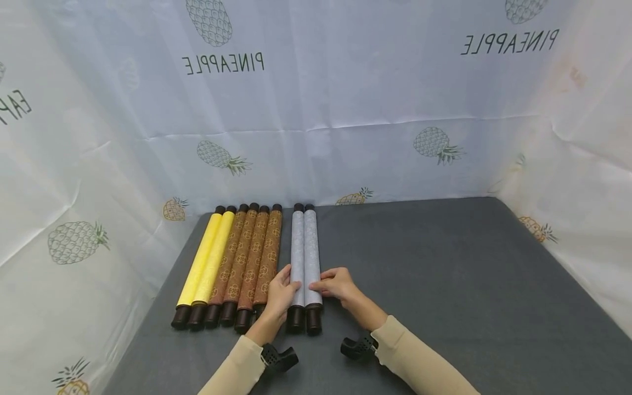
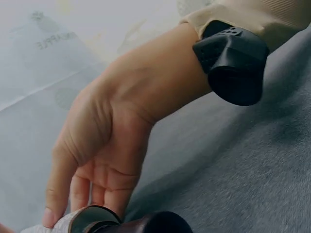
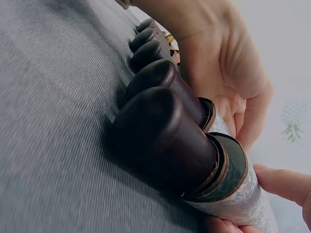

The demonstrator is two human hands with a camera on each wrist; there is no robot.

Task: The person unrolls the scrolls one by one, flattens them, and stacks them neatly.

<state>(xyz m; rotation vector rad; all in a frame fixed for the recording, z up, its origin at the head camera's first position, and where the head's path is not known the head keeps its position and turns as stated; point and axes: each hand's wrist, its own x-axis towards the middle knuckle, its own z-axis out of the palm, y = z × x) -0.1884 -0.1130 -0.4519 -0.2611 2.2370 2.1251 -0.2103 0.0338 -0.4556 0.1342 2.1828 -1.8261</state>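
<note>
Two rolled scrolls in pale silver patterned cloth with dark end knobs lie side by side on the table in the head view. My left hand [image 1: 279, 295] holds the left silver scroll [image 1: 297, 247] near its front end, thumb on top and fingers along its outer side. With thumb above and fingertips low on the far side, my right hand [image 1: 338, 284] grips the right silver scroll [image 1: 311, 249]. In the right wrist view, its dark knob [image 3: 150, 136] sits close beside the neighbouring knob [image 3: 163, 80].
To the left lie two yellow scrolls [image 1: 202, 263] and several brown scrolls [image 1: 247, 258] with gold flower patterns, packed in a row. A dark grey cloth [image 1: 444, 285] covers the table. White curtains [image 1: 345, 99] printed with pineapples surround it at the back and sides.
</note>
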